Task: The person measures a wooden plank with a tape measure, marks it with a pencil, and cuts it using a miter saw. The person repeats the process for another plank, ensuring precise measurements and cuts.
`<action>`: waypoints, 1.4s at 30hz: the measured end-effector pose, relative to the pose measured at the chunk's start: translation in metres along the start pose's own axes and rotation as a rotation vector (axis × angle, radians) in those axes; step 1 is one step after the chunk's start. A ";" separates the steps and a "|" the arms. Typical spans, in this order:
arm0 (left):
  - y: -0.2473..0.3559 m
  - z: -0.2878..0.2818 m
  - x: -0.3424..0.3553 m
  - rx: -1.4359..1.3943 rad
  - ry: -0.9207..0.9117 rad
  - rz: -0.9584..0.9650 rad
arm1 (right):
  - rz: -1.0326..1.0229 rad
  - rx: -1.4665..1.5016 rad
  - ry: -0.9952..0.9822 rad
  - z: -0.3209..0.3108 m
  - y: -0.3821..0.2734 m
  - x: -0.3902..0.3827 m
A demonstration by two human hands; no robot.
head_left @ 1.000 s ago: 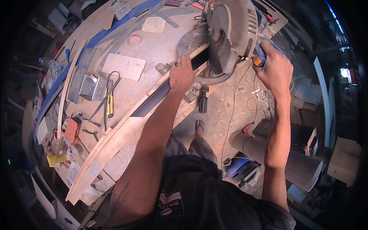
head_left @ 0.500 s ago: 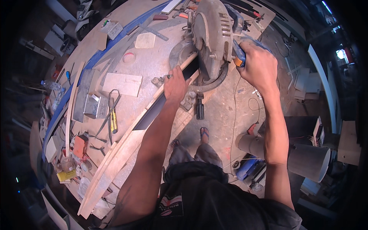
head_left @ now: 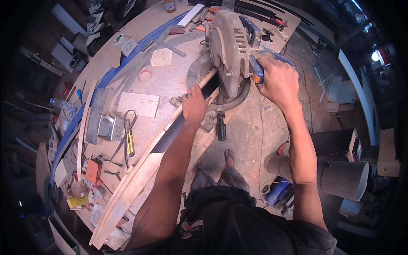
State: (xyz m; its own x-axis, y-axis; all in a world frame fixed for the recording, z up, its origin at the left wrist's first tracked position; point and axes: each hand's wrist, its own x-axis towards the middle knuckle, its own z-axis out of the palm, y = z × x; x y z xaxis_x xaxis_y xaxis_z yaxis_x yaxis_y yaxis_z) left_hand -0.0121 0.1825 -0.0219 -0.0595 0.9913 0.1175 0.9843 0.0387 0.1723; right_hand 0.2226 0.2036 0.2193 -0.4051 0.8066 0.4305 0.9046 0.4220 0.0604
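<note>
A dusty mitre saw (head_left: 229, 55) stands at the top middle, its blade side over a round base (head_left: 240, 98). My right hand (head_left: 277, 80) is closed around the saw's blue handle (head_left: 256, 70). Running diagonally from the lower left up to the blade is a long pale wooden strip (head_left: 135, 172), with a flat black piece (head_left: 166, 137) alongside it. My left hand (head_left: 194, 103) grips the strip just short of the blade, fingers over its far edge and thumb on the near side. Whether the blade touches the work is hidden.
On the bench left of the strip lie a white board (head_left: 138, 104), a tape roll (head_left: 145, 76), a yellow-handled tool (head_left: 130, 144) and an orange box (head_left: 93, 170). A black clamp knob (head_left: 221, 126) juts toward me. A large grey tube (head_left: 340, 176) lies at the right.
My right hand and the saw handle have moved a little left and lower in view. My left hand keeps its grip on the strip. The whole view has shifted slightly.
</note>
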 end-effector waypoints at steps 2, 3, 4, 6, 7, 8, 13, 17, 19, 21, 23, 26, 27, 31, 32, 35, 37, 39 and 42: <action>-0.001 0.002 -0.001 0.015 0.016 0.006 | -0.001 -0.005 -0.007 0.000 0.000 0.000; -0.001 0.002 -0.001 0.022 0.015 0.009 | 0.000 -0.006 -0.010 0.001 0.000 0.000; -0.001 0.003 -0.001 0.028 0.015 0.012 | 0.001 -0.009 -0.012 0.001 0.000 0.000; -0.001 0.003 -0.001 0.020 0.012 0.007 | -0.002 -0.002 -0.003 0.001 0.000 -0.001; -0.001 0.003 -0.001 0.013 0.009 0.006 | -0.003 0.001 0.002 0.001 0.000 -0.001; -0.001 0.002 0.000 0.019 -0.012 0.000 | 0.002 0.004 -0.003 0.001 0.000 -0.001; 0.000 0.001 0.002 0.025 -0.051 -0.014 | 0.004 0.015 -0.005 0.000 0.000 -0.002; 0.000 0.001 0.000 0.013 0.013 0.002 | -0.010 -0.015 0.018 0.001 -0.001 -0.003; -0.001 0.001 -0.001 -0.046 0.021 0.000 | -0.024 -0.022 0.037 0.002 -0.001 -0.004; -0.001 0.001 -0.001 -0.037 0.015 0.002 | -0.008 -0.018 0.037 0.004 -0.001 -0.005; -0.001 0.002 -0.001 -0.018 0.008 0.000 | -0.011 -0.013 0.041 0.005 -0.001 -0.005; -0.001 0.004 -0.001 0.019 0.024 0.006 | -0.023 -0.011 0.047 0.005 -0.002 -0.005; -0.002 0.004 -0.001 0.023 0.039 0.010 | -0.015 -0.011 0.043 0.005 -0.002 -0.005; -0.002 0.006 -0.002 0.024 0.039 0.006 | 0.014 0.007 -0.009 0.002 -0.004 -0.006; -0.002 0.005 -0.001 0.019 0.033 0.004 | 0.018 -0.004 -0.021 0.002 -0.004 -0.006; -0.001 0.004 -0.002 0.012 0.006 -0.003 | 0.016 -0.015 -0.026 0.002 -0.004 -0.006; -0.001 0.003 -0.001 0.016 0.004 -0.004 | 0.016 -0.018 -0.024 0.002 -0.004 -0.006; -0.001 0.002 -0.001 0.019 0.002 -0.001 | 0.007 -0.019 -0.012 0.002 -0.004 -0.006; -0.002 0.002 -0.001 0.022 -0.003 0.002 | 0.012 -0.022 -0.017 0.002 -0.005 -0.007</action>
State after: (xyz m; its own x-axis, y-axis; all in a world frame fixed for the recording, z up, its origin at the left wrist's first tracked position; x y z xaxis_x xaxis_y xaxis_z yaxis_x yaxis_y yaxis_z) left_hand -0.0133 0.1814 -0.0243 -0.0567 0.9918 0.1148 0.9878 0.0391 0.1507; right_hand 0.2207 0.1970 0.2146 -0.3961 0.8188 0.4155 0.9121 0.4029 0.0756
